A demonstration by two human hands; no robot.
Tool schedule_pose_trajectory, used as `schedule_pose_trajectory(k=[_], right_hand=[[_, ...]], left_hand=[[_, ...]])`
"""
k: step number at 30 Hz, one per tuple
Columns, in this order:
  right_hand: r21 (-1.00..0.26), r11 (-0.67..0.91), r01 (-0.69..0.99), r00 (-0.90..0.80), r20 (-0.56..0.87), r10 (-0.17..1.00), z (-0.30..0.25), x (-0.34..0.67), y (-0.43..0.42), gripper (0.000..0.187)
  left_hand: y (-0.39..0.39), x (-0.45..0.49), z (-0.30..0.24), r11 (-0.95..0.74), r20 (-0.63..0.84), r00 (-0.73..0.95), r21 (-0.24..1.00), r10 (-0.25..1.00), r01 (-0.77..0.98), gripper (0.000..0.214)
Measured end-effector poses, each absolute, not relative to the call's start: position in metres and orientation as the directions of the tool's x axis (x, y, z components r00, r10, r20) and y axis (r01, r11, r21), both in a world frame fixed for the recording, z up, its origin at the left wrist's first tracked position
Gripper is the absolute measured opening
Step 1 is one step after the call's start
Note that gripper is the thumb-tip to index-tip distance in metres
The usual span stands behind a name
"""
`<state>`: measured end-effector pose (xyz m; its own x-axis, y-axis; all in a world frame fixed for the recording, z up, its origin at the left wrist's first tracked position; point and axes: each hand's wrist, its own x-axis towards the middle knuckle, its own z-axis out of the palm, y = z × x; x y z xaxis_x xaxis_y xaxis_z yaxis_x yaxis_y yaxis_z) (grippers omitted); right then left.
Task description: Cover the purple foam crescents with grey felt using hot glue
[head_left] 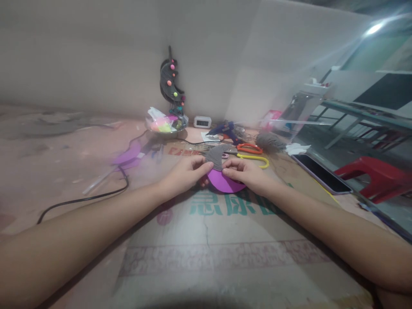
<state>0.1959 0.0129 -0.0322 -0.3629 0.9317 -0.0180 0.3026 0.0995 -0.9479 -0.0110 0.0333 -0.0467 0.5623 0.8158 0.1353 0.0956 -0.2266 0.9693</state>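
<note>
Both my hands meet at the middle of the table over a purple crescent-shaped foam piece (pixel 225 182) partly wrapped in grey yarn (pixel 216 157). My left hand (pixel 185 174) pinches the piece's left side, fingers closed on the grey yarn wrapping. My right hand (pixel 247 174) grips the right side, fingers curled on the purple edge. The piece rests on a cardboard sheet (pixel 206 231) with green printed characters.
Behind my hands lie orange-handled scissors (pixel 249 148), a yellow hook (pixel 257 159), a blue glue gun (pixel 225 128), a grey yarn bundle (pixel 270 140), a bowl of coloured bits (pixel 165 124) and a small clock (pixel 202 122). A phone (pixel 322 174) lies right; a black cable (pixel 96 195) runs left.
</note>
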Motion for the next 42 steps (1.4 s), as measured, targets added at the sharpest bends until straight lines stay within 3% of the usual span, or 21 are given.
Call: schedule_pose_trajectory(k=[12,17,22,27,32,38,42], right_hand=[[-0.969,0.161,0.186,-0.411,0.072,0.909,-0.0360,0.1991,0.0151,0.039],[-0.927,0.190,0.324,-0.387,0.054,0.921,-0.0326,0.1955,0.0117,0.040],[-0.923,0.203,0.326,-0.354,0.080,0.932,-0.0328,0.1949,0.0119,0.036],[-0.915,0.205,0.347,-0.358,0.073,0.931,-0.0335,0.1953,0.0118,0.035],[-0.885,0.240,0.399,-0.368,0.086,0.926,-0.0338,0.1956,0.0124,0.034],[-0.814,0.314,0.489,-0.386,0.121,0.915,-0.0361,0.1969,0.0146,0.030],[-0.769,0.327,0.549,-0.379,0.120,0.918,-0.0346,0.1962,0.0133,0.030]], left_hand=[[0.0327,-0.0115,-0.0444,-0.195,0.116,0.604,0.978,0.789,0.067,0.029],[0.0309,-0.0105,-0.0473,-0.223,0.103,0.631,0.968,0.769,0.114,0.029],[0.0340,-0.0108,-0.0506,-0.301,0.197,0.643,0.952,0.740,0.054,0.029],[0.0385,-0.0114,-0.0491,-0.264,0.242,0.438,0.964,0.866,-0.011,0.036],[0.0405,-0.0133,-0.0446,-0.292,0.244,0.313,0.949,0.918,0.116,0.028],[0.0359,-0.0133,-0.0447,-0.335,0.241,0.390,0.922,0.889,0.194,0.040],[0.0342,-0.0133,-0.0464,-0.334,0.211,0.442,0.916,0.872,0.221,0.034]])
